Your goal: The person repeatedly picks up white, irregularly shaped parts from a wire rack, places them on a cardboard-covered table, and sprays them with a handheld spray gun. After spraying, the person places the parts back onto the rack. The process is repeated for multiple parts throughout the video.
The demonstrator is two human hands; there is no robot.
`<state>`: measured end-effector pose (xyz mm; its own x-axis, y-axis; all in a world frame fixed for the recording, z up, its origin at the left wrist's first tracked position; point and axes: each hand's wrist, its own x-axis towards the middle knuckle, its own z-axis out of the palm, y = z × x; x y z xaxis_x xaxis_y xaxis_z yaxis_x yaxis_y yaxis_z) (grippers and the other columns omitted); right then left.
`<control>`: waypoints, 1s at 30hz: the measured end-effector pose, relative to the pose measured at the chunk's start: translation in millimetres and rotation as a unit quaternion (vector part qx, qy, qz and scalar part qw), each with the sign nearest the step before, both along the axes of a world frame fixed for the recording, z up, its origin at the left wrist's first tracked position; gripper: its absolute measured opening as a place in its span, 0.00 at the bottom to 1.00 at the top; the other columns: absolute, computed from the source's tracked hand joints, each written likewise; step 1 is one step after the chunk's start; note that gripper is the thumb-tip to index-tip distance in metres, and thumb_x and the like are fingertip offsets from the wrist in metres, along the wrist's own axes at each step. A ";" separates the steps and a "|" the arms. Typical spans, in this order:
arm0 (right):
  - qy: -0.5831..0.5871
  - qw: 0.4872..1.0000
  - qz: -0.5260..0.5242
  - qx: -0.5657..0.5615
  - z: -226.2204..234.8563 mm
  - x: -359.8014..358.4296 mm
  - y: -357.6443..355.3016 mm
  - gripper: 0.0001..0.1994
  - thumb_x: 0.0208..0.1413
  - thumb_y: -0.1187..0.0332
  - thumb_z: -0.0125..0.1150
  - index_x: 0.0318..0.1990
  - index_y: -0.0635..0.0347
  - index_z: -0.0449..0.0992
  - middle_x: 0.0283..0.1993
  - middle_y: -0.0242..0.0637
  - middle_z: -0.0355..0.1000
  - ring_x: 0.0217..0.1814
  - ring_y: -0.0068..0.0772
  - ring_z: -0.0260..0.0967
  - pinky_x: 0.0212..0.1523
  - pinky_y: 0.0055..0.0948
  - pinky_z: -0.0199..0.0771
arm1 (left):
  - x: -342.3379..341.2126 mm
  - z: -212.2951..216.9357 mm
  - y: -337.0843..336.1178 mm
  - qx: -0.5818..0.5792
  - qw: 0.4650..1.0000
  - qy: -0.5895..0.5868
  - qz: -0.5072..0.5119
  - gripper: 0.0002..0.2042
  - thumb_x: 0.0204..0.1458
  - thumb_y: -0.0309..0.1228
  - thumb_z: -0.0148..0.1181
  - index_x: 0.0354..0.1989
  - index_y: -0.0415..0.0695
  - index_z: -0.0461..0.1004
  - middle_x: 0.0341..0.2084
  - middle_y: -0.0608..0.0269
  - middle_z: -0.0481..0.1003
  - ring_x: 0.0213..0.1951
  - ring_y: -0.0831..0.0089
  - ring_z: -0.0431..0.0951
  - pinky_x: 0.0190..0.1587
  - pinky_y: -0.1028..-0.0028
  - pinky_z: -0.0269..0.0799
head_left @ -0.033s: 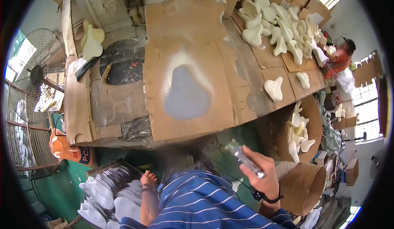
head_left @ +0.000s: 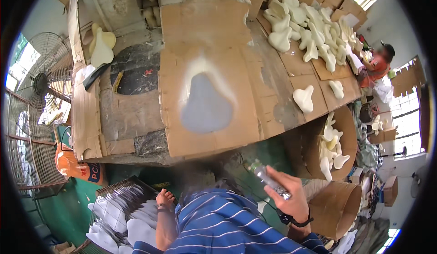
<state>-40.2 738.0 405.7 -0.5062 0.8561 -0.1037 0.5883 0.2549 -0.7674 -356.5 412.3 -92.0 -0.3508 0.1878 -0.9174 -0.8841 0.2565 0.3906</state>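
My right hand (head_left: 289,192) grips a silver, cylinder-shaped spray gun (head_left: 271,181) with a greenish tip, held in front of the table's near edge. The tip points up and left. My left hand (head_left: 165,197) hangs low beside my waist, fingers loosely apart, with nothing seen in it. Nearest to it is a wire rack (head_left: 109,204) holding several pale grey saddle-shaped pieces (head_left: 141,231). Ahead of me, a cardboard sheet (head_left: 207,31) lies on the table and bears a grey saddle-shaped patch (head_left: 207,108) with a whitish haze around its top.
Cream foam saddle pads (head_left: 314,31) are heaped at the table's far right. More pads fill a round cardboard drum (head_left: 348,138); another drum (head_left: 343,208) lies nearer. A caged fan (head_left: 41,83) and orange bag (head_left: 70,163) stand left. A co-worker (head_left: 378,65) is at far right.
My right hand and the spray gun have shifted slightly to the left. My left hand and the things on the table look the same.
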 end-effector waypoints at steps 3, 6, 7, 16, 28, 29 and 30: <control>-0.018 0.999 0.040 0.008 -8.8 4.4 6.1 0.27 0.50 0.79 0.69 0.60 0.68 0.74 0.43 0.51 0.79 0.40 0.50 0.79 0.42 0.33 0.77 | -2.2 -4.9 14.0 0.019 1.000 0.000 -0.025 0.17 0.62 0.42 0.60 0.52 0.44 0.71 0.29 0.62 0.76 0.28 0.67 0.77 0.30 0.63 0.78; 0.046 0.998 -0.013 0.038 -7.5 -12.3 20.8 0.26 0.50 0.80 0.69 0.60 0.69 0.74 0.42 0.50 0.79 0.37 0.47 0.78 0.39 0.31 0.77 | -2.9 -2.9 29.3 0.004 0.998 -0.003 -0.056 0.17 0.60 0.43 0.62 0.51 0.46 0.73 0.27 0.66 0.76 0.26 0.72 0.77 0.29 0.67 0.77; 0.055 0.997 -0.018 0.053 -6.6 -10.4 24.6 0.26 0.50 0.80 0.69 0.60 0.69 0.74 0.41 0.50 0.79 0.36 0.46 0.78 0.39 0.31 0.77 | 3.3 2.3 35.9 -0.020 0.997 0.007 -0.073 0.17 0.60 0.43 0.62 0.51 0.46 0.74 0.26 0.67 0.77 0.26 0.73 0.77 0.29 0.67 0.77; -0.015 1.000 0.020 0.003 1.6 14.9 16.2 0.28 0.48 0.81 0.69 0.60 0.67 0.75 0.41 0.50 0.79 0.39 0.51 0.79 0.41 0.34 0.77 | 3.9 1.9 40.5 -0.022 0.996 0.010 -0.083 0.16 0.57 0.39 0.63 0.49 0.45 0.74 0.24 0.67 0.76 0.24 0.74 0.76 0.29 0.66 0.77; 0.041 0.997 0.025 -0.065 -7.4 -6.1 4.6 0.25 0.51 0.79 0.69 0.59 0.68 0.76 0.44 0.50 0.80 0.41 0.38 0.80 0.44 0.27 0.75 | -1.2 14.8 49.9 -0.067 0.989 0.037 -0.123 0.18 0.57 0.39 0.63 0.52 0.44 0.74 0.26 0.65 0.77 0.27 0.71 0.78 0.34 0.62 0.79; 0.047 0.996 0.021 -0.069 -7.3 -13.4 5.7 0.25 0.51 0.79 0.69 0.59 0.68 0.76 0.44 0.50 0.80 0.41 0.38 0.80 0.44 0.27 0.75 | -3.4 18.5 48.4 -0.063 0.990 0.036 -0.118 0.18 0.57 0.39 0.63 0.52 0.44 0.73 0.26 0.65 0.77 0.27 0.71 0.78 0.34 0.63 0.79; 0.062 0.998 0.014 -0.030 -11.4 -17.5 7.5 0.26 0.51 0.80 0.69 0.61 0.67 0.75 0.42 0.49 0.79 0.39 0.41 0.79 0.42 0.29 0.76 | -4.3 16.2 47.0 -0.056 0.991 0.035 -0.114 0.18 0.57 0.39 0.63 0.52 0.44 0.73 0.26 0.65 0.77 0.27 0.70 0.78 0.33 0.63 0.79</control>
<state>-57.7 745.5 394.3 -0.5419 0.8357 -0.0892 0.4817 0.2219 -0.8478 -360.8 459.3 -75.7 -0.3739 0.1681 -0.9121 -0.7707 0.4908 0.4064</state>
